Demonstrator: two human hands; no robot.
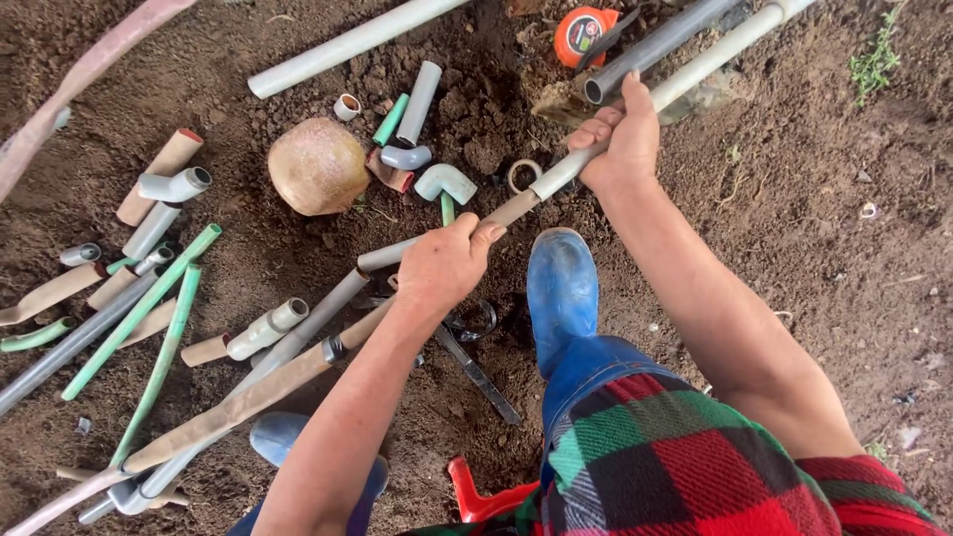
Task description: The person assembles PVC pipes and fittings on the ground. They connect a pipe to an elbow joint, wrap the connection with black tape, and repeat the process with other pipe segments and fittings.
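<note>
Both of my hands grip one long white and tan plastic pipe (695, 69) that runs diagonally from the upper right down to the centre. My right hand (620, 139) clasps it higher up, near a small ring (523, 176) on the soil. Lower down, my left hand (444, 263) wraps around the pipe close to its grey open end (382, 256). My blue rubber boot (561, 293) stands on the dirt just below the pipe, between my arms.
Loose brown soil lies all around. Several grey, green and tan pipe offcuts and elbows (442, 182) are scattered at left and centre, beside a round stone (318, 166). An orange tape measure (584, 33) sits at the top. Metal shears (476, 372) and a red-handled tool (481, 496) lie near my feet.
</note>
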